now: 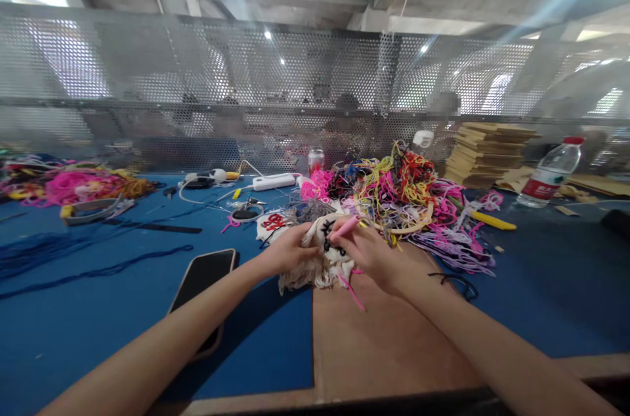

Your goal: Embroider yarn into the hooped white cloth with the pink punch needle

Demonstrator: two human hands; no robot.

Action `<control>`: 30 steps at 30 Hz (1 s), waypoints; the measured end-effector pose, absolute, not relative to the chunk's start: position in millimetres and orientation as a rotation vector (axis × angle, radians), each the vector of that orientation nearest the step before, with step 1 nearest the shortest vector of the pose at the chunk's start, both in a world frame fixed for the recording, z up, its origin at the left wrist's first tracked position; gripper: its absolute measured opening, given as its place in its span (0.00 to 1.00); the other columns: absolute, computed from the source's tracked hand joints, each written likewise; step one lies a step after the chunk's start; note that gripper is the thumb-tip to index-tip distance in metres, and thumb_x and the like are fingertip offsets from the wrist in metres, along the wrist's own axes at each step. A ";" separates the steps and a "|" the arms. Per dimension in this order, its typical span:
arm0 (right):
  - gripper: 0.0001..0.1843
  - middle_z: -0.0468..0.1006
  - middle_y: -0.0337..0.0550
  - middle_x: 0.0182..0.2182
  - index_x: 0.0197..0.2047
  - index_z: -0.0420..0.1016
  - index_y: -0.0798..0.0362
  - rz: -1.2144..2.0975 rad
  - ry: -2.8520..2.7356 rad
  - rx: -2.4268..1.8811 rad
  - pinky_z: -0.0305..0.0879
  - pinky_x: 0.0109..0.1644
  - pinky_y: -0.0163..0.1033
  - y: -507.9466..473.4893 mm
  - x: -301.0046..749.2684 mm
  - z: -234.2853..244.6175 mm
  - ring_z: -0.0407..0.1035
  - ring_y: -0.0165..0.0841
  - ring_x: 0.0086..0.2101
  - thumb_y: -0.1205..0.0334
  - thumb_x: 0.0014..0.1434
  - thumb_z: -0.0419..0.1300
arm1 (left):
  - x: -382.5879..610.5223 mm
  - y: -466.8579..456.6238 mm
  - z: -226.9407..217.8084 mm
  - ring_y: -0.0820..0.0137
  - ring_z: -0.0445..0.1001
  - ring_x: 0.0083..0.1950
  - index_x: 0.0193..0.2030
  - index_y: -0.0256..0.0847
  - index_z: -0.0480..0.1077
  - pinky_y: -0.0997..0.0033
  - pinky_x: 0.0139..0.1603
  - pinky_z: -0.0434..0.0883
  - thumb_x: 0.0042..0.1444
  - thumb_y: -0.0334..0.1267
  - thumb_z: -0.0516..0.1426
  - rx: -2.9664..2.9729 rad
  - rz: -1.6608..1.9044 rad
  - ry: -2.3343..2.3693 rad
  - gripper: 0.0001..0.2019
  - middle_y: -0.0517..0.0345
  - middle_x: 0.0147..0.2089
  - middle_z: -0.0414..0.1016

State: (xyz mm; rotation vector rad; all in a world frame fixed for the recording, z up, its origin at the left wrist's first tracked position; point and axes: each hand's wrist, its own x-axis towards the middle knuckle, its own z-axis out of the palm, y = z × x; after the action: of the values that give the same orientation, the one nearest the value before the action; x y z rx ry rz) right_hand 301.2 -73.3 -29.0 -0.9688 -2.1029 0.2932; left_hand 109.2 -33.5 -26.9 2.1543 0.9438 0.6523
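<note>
Gathered white cloth [298, 277] with frayed edges is held up near the middle of the table, a black yarn pattern [327, 232] on its upper face. My left hand [291, 249] is closed on the cloth's left side. In my right hand [369, 250] is a pink pen-shaped tool [346, 226], gripped between thumb and fingers against the black pattern; its tip is hidden. A pink strand [353, 294] hangs below the cloth. Just behind my left hand lies a white piece with a red design [272, 223].
A tangled heap of coloured yarn [394, 186] lies ahead, with yellow-handled scissors [492, 220] at its right. A phone [204, 278] rests beneath my left forearm. At right stand a water bottle [548, 176] and stacked brown boards [485, 150]; behind is a perforated metal screen [305, 68].
</note>
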 end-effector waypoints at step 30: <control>0.10 0.70 0.43 0.32 0.34 0.65 0.52 0.292 -2.072 -1.075 0.60 0.37 0.37 -70.3 302.4 -33.2 0.65 0.33 0.33 0.59 0.61 0.45 | 109.4 -32.9 -25.8 0.67 0.68 0.42 0.44 0.38 0.66 0.66 0.45 0.65 0.44 0.33 0.56 2.133 0.675 0.927 0.17 0.56 0.42 0.71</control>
State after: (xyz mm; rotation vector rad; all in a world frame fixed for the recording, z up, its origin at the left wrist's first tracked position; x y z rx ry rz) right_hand 302.4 -70.3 -33.2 -1.0746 -2.0724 0.2919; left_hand 109.4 -32.9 -25.8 2.1326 0.9266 0.6753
